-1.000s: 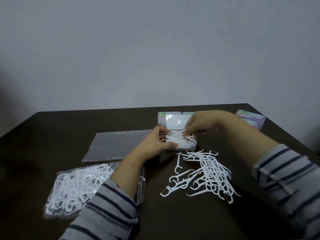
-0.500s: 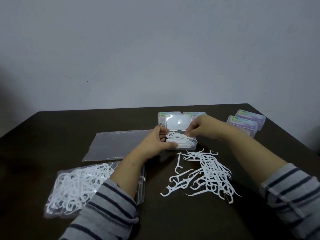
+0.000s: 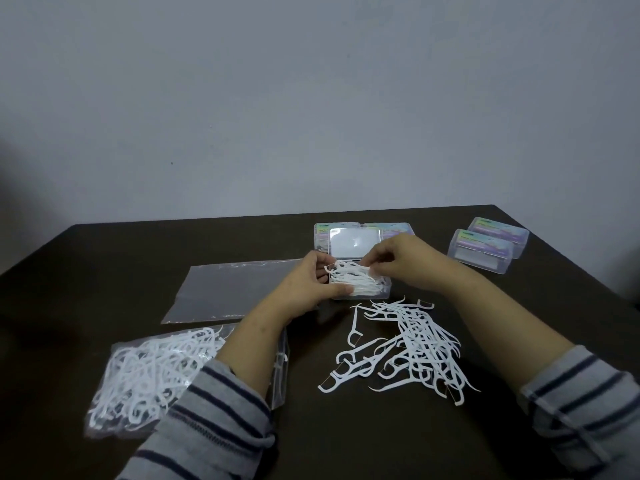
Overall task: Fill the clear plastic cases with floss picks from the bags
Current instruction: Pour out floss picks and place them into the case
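Head view: the left hand (image 3: 308, 289) grips the open clear case (image 3: 362, 294) at its left edge, fingers curled; the right hand (image 3: 401, 259) pinches floss picks (image 3: 349, 271) inside it. Loose picks (image 3: 408, 344) lie just nearer, bare desk (image 3: 346, 438) beyond them toward the near edge.

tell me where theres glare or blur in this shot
Head view: dim, soft light overall; a pale glare patch on the open case lid; sheen on the flat empty bag; the striped sleeves at the bottom edge look blurred; the table's far edge bows slightly.
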